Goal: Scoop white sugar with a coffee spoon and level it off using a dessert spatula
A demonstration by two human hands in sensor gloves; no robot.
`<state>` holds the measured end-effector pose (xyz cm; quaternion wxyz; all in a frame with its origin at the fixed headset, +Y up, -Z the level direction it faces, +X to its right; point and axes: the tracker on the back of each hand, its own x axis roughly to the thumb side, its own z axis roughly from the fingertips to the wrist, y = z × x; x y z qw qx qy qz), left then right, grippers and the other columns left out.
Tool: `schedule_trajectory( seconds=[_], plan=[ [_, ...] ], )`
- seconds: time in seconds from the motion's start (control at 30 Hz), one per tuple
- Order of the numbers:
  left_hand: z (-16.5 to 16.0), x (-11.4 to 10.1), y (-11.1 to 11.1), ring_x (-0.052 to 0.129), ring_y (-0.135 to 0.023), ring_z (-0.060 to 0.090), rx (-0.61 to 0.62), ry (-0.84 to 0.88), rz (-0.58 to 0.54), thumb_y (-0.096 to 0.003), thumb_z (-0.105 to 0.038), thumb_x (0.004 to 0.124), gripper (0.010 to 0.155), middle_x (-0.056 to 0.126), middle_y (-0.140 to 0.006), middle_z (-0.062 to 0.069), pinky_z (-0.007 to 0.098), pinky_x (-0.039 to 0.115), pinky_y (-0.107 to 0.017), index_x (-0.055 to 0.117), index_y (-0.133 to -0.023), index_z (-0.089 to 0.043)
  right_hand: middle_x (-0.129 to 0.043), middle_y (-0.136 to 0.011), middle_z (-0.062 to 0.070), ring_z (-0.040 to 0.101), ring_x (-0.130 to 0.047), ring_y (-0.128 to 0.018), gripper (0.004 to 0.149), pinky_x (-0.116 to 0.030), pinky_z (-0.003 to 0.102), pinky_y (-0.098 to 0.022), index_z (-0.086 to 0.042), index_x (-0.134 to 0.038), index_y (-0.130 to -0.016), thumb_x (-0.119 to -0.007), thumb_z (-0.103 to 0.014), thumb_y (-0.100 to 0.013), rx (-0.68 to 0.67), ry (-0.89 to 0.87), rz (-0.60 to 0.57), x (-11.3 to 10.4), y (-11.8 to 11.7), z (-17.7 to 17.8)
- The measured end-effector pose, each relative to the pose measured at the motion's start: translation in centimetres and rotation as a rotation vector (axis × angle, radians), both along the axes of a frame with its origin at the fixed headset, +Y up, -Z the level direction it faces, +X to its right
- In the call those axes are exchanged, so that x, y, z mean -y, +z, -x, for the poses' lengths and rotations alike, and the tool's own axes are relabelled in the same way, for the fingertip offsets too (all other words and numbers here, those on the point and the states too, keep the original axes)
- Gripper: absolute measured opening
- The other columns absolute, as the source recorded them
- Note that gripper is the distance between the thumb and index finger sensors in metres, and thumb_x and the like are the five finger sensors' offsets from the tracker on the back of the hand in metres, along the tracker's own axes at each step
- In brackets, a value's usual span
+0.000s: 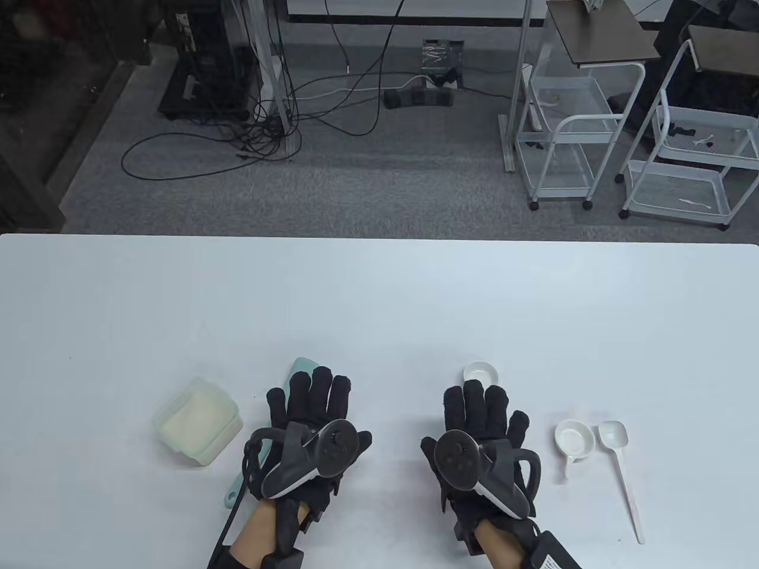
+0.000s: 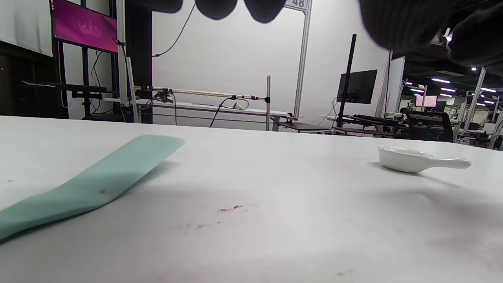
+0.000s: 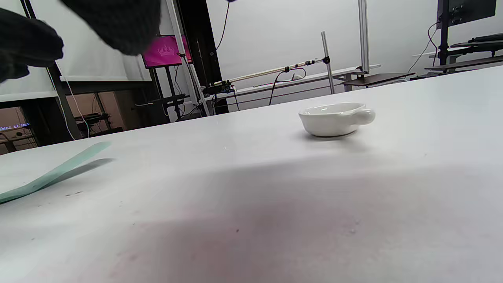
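A pale translucent tub of white sugar (image 1: 197,428) stands at the left front of the white table (image 1: 379,296). A mint-green spatula (image 1: 298,365) lies flat on the table, partly hidden under my left hand (image 1: 314,409), which is open with fingers stretched and holds nothing. The spatula blade also shows in the left wrist view (image 2: 98,181) and the right wrist view (image 3: 51,173). A white long-handled spoon (image 1: 616,450) lies at the right, apart from my right hand (image 1: 483,415), which is open and empty.
A small white handled dish (image 1: 481,372) sits just beyond my right fingertips and shows in both wrist views (image 2: 408,159) (image 3: 334,118). A second one (image 1: 574,440) lies between my right hand and the spoon. Carts and cables are on the floor beyond the table.
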<state>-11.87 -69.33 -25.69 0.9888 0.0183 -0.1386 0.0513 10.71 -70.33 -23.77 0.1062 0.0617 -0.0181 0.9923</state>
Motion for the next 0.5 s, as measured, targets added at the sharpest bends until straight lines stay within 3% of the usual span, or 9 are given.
schedule_trajectory(
  seconds=[0.5],
  plan=[
    [-0.13, -0.02, 0.07, 0.042, -0.106, 0.060, 0.000, 0.001, 0.015, -0.0435, -0.066, 0.067, 0.094, 0.032, -0.121, 0.027, 0.081, 0.036, -0.068, 0.036, -0.115, -0.013, -0.016, -0.114, 0.025, 0.064, -0.021, -0.100, 0.083, -0.026, 0.088, -0.062, -0.011, -0.028, -0.107, -0.070, -0.049, -0.047, 0.006, 0.002, 0.003, -0.10, 0.01, -0.04]
  ],
)
